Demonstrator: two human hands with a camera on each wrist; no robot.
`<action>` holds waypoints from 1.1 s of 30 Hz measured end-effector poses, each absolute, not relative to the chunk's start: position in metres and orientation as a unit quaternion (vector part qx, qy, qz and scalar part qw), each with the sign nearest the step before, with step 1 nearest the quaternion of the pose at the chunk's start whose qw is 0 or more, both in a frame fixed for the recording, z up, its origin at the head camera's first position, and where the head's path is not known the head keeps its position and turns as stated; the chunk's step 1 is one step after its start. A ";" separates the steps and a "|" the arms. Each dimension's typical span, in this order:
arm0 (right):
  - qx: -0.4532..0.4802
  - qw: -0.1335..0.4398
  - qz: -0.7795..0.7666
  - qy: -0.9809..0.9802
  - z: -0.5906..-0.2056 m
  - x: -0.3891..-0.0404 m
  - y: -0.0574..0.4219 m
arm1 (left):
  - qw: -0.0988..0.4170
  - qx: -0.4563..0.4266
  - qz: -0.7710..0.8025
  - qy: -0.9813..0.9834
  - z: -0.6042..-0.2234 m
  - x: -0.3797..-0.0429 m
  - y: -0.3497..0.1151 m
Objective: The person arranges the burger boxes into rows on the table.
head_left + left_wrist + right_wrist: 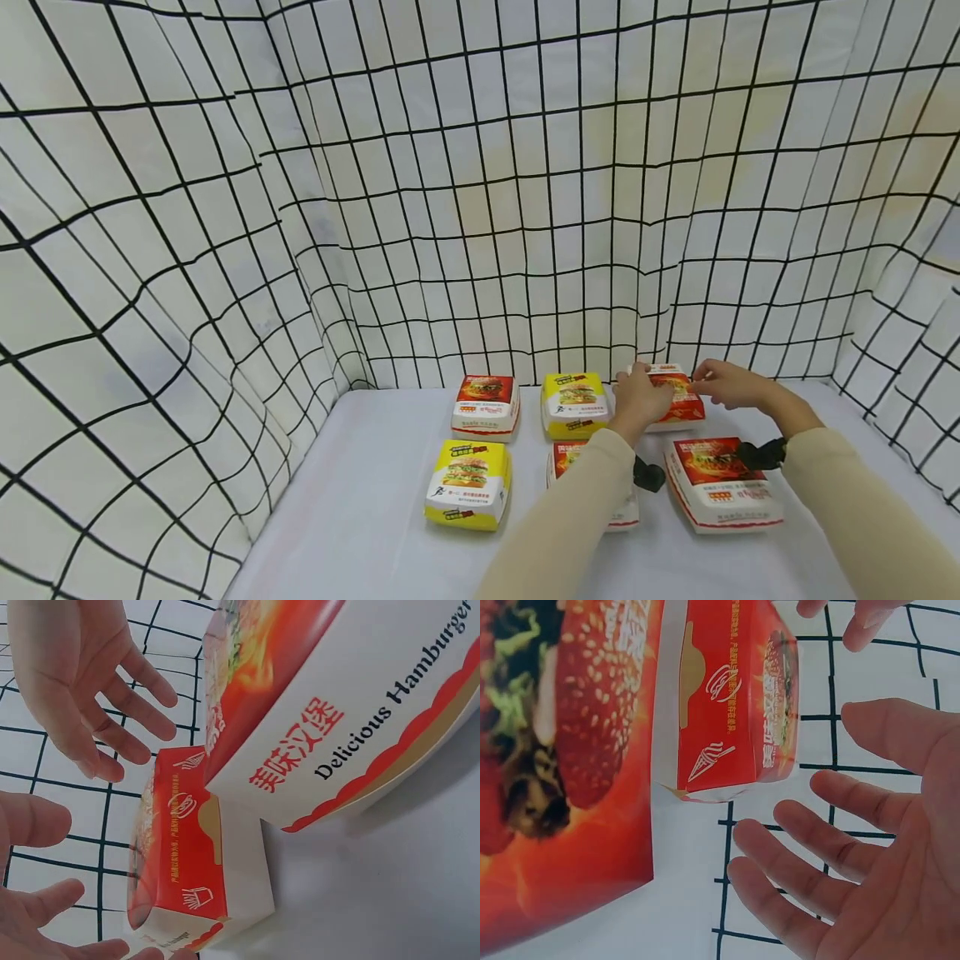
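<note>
A red-and-white hamburger box (678, 404) sits at the back right, between my two hands. At its left side is my left hand (641, 398), fingers spread and extended toward the box (187, 847) in the left wrist view; whether the fingertips touch it I cannot tell. On the other side, my right hand (731, 385) is held with loosely spread fingers; the right wrist view shows this right hand (877, 840) apart from the box (720, 697). Neither hand grips anything. Below the hands are a front-middle red-and-white box (621, 508), partly hidden by my left sleeve, and a front-right one (723, 487).
To the left stand a yellow-and-white burger box (576, 404) and a red-and-white box (486, 408) in the back row. Another yellow-and-white box (468, 485) is at the front left. Black grid netting (487, 250) over white cloth rises behind the white table (360, 517).
</note>
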State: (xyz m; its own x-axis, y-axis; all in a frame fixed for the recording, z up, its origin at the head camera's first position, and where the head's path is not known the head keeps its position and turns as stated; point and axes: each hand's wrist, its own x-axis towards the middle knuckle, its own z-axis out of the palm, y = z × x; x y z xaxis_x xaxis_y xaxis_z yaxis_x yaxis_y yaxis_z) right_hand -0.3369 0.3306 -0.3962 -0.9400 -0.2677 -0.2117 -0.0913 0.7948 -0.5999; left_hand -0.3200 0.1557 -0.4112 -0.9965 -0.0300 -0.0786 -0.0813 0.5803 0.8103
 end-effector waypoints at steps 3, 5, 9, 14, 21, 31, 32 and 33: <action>-0.081 0.166 -0.304 0.934 -0.396 -0.340 0.331 | 0.036 -0.033 0.451 0.891 -0.413 -0.320 0.156; -0.073 0.177 -0.304 0.933 -0.398 -0.342 0.331 | 0.042 -0.038 0.446 0.893 -0.415 -0.320 0.156; -0.058 0.196 -0.305 0.930 -0.400 -0.344 0.330 | 0.052 -0.050 0.432 0.899 -0.419 -0.321 0.157; -0.038 0.223 -0.300 0.927 -0.403 -0.347 0.329 | 0.054 -0.052 0.399 0.914 -0.425 -0.322 0.159; -0.030 0.236 -0.285 0.929 -0.409 -0.352 0.330 | 0.065 -0.070 0.396 0.913 -0.429 -0.322 0.162; -0.031 0.240 -0.262 0.934 -0.407 -0.349 0.331 | 0.065 -0.064 0.404 0.910 -0.431 -0.322 0.165; -0.030 0.241 -0.259 0.935 -0.407 -0.348 0.332 | 0.066 -0.064 0.404 0.910 -0.431 -0.322 0.166; -0.028 0.243 -0.257 0.935 -0.407 -0.347 0.332 | 0.066 -0.064 0.406 0.909 -0.432 -0.322 0.166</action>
State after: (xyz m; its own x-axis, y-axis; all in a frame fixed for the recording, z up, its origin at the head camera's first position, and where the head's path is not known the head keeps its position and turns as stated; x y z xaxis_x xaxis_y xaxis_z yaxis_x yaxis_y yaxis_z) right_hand -0.3473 0.3320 -0.4068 -0.8805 -0.1776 -0.4395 0.0722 0.8660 -0.4947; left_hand -0.3216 0.1656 -0.4316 -0.9830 -0.0627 -0.1727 -0.1705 0.6613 0.7305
